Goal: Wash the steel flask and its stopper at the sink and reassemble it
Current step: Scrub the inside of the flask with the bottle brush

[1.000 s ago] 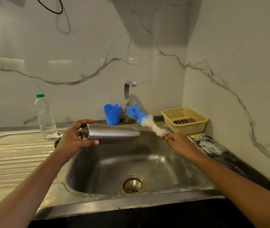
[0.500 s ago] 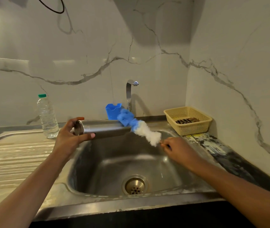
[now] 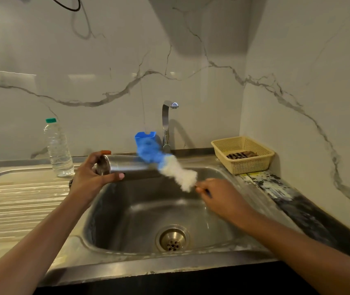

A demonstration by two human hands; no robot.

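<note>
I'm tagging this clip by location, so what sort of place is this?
Probably a home kitchen's washing-up corner: a steel sink with a ribbed drainboard, a tap against the marble-look wall, and a plastic basket beside the basin.

Steel sink (image 3: 127, 267) with ribbed drainboard (image 3: 20, 199): water bottle (image 3: 58, 150) stands just behind the left hand (image 3: 89, 179), blue cup (image 3: 146, 135) further back, yellow basket (image 3: 244, 165) beyond the right hand (image 3: 218, 194).

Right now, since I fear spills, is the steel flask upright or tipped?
Tipped: the left hand holds the steel flask sideways above the sink.
</note>
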